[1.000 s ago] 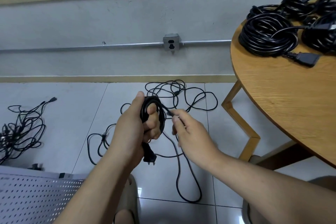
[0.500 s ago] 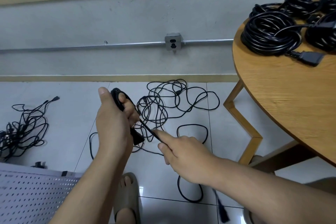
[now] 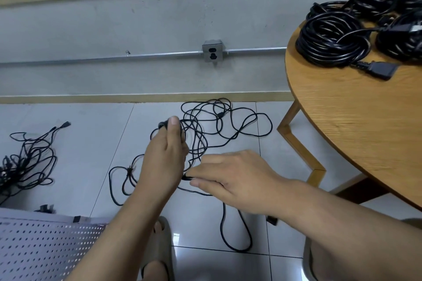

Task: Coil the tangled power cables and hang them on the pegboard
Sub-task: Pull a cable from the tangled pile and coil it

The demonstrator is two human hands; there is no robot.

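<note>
Head view: the left hand [image 3: 164, 157] is clenched round a small bundle of black cable [image 3: 220, 115], thumb up. The right hand [image 3: 235, 180] pinches a strand of it just beside the left wrist. The rest sprawls on the floor [image 3: 91, 143] toward the wall. A second tangle [image 3: 29, 159] lies at the floor's left edge. Coils [image 3: 331, 39] sit at the table's [image 3: 354, 121] far edge, and the pegboard [image 3: 41, 248] lies bottom left.

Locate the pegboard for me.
In the head view the pegboard fills the bottom-left corner. It is just left of the person's sandalled foot and nearer the camera than the tangled cable pile at the left edge.
</note>
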